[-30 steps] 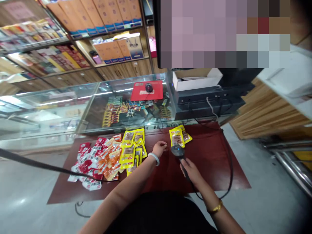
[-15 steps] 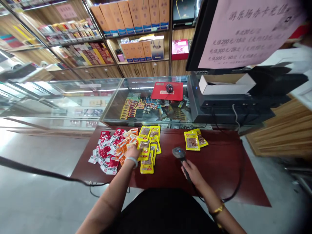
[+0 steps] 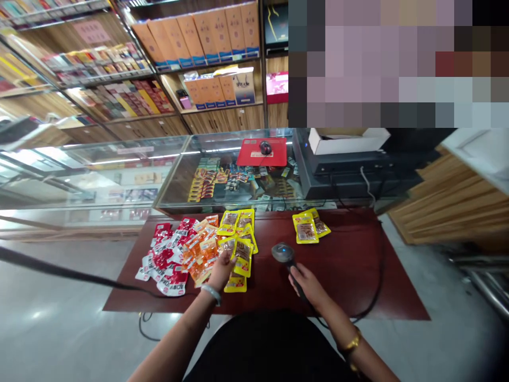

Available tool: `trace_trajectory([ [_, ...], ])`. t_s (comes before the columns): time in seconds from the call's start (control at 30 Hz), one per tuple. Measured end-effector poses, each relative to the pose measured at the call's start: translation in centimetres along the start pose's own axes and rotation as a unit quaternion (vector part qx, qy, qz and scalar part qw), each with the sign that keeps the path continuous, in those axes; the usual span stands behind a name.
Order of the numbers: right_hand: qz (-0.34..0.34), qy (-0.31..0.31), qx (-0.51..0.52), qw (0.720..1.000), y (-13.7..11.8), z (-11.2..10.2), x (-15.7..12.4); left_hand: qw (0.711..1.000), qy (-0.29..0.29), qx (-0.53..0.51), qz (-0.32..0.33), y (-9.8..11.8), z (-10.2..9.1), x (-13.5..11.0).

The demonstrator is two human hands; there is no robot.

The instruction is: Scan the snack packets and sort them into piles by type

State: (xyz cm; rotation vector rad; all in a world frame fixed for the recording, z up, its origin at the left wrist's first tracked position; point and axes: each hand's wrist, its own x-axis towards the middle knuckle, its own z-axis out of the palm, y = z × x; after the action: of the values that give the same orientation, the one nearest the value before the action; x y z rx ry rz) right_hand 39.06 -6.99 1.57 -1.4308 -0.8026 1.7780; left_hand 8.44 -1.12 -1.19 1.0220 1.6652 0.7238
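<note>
My right hand [image 3: 307, 284] is wrapped round the handle of a black barcode scanner [image 3: 283, 254] whose head, lit blue, rests over the dark red table [image 3: 358, 276]. My left hand [image 3: 221, 269] grips a yellow snack packet [image 3: 242, 256] lifted from the yellow pile [image 3: 238, 225]. Orange packets [image 3: 201, 252] and red-and-white packets [image 3: 165, 260] lie spread to the left of it. Two yellow packets [image 3: 309, 228] sit apart at the table's far side, beyond the scanner.
A glass display counter [image 3: 170, 170] runs behind the table, with a red mouse pad and mouse [image 3: 263, 150] on top. A black register unit [image 3: 358, 170] carries a white box [image 3: 345, 140]. The scanner cable [image 3: 377, 276] loops right. Shelves of boxes stand behind.
My left hand went from near the scanner to the packet pile and has picked up a yellow packet. My right hand stays on the scanner.
</note>
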Motion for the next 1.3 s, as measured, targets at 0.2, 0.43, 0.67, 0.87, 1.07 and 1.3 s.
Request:
trace_trajectory([
  [0.2, -0.011, -0.012, 0.029, 0.999, -0.7, -0.5, 0.2, 0.995, -0.055, -0.060, 0.054, 1.2, 5.8, -0.6],
  [0.43, -0.001, 0.001, 0.100, 0.995, -1.3, -2.7, -0.6, 0.982, -0.119, -0.143, 0.020, 2.6, 10.6, -0.2],
  [0.67, -0.006, 0.078, 0.121, 0.990, -0.7, -6.2, -1.1, 0.957, -0.147, -0.246, -0.053, 5.7, 17.9, 0.5],
  [0.87, 0.012, 0.126, 0.115, 0.985, -0.9, -9.0, -1.6, 0.960, -0.141, -0.232, -0.062, 5.9, 26.2, 2.8],
  [1.07, 0.026, 0.139, 0.096, 0.985, -1.0, -9.5, -1.6, 0.979, -0.118, -0.102, -0.134, 4.8, 28.7, 3.7],
  [1.3, 0.043, 0.095, 0.065, 0.992, -1.1, -7.5, -0.8, 0.989, -0.129, 0.062, 0.022, 5.9, 21.4, 3.5],
])
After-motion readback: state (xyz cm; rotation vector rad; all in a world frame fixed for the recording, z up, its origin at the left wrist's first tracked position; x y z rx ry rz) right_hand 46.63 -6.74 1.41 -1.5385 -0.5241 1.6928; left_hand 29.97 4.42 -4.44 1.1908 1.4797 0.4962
